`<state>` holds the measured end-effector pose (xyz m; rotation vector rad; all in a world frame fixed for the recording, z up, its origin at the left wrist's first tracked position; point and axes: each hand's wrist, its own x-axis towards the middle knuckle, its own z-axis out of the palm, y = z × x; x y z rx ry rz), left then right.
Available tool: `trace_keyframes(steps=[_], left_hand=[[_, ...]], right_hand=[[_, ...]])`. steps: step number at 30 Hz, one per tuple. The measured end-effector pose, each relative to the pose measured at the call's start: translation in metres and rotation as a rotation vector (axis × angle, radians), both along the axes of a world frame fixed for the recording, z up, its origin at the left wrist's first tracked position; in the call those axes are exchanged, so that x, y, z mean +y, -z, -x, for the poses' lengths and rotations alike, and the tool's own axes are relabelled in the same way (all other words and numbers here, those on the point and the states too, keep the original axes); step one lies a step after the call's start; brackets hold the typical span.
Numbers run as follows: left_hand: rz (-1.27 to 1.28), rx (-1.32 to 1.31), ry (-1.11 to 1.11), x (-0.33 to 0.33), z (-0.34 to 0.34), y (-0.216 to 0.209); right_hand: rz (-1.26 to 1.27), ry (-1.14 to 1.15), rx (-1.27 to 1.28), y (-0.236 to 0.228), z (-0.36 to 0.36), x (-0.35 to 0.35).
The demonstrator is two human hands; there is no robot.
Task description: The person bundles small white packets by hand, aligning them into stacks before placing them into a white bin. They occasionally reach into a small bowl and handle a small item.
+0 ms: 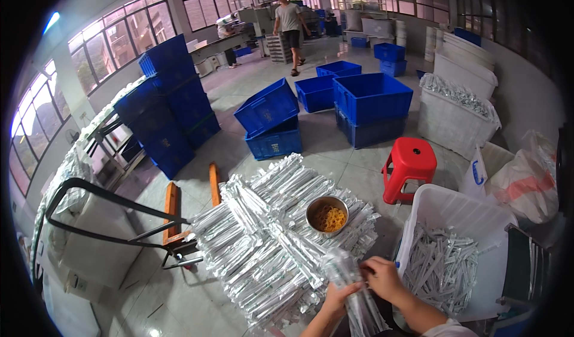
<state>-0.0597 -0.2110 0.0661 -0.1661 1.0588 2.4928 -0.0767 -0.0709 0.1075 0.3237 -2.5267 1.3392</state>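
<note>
A bundle of long, thin packets in silvery clear wrappers (342, 267) stands tilted in front of me. Around its lower left side wraps my left hand (336, 299), closed on it. My right hand (382, 278) is at the bundle's right side, fingers bent and pinched together; whatever they hold is too small to make out. Just beyond lies a broad pile of similar bundles (251, 259), stacked in rows. A round metal bowl (310, 218) of yellow rubber bands (330, 218) rests on the pile.
To my right, a white tub (418, 223) holds loose packets (442, 271). A red stool (412, 161) stands beyond it. Blue crates (372, 104) are stacked ahead. An orange pallet jack (172, 208) with a black handle (78, 184) is at left. Another person (289, 23) walks far off.
</note>
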Motion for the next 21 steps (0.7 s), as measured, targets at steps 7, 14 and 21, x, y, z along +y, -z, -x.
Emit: trace_keyframes(steps=[7,14,21], left_hand=[[0.076,0.259,0.254,0.091,-0.018,0.002],[0.136,0.315,0.348,0.102,-0.047,-0.009],[0.033,0.463,0.366,0.118,-0.057,-0.046]], right_hand=[[-0.182,0.193,-0.002,-0.037,-0.070,0.082],[-0.191,0.116,-0.030,-0.023,-0.101,0.106],[-0.330,0.134,0.015,-0.024,-0.106,0.143]])
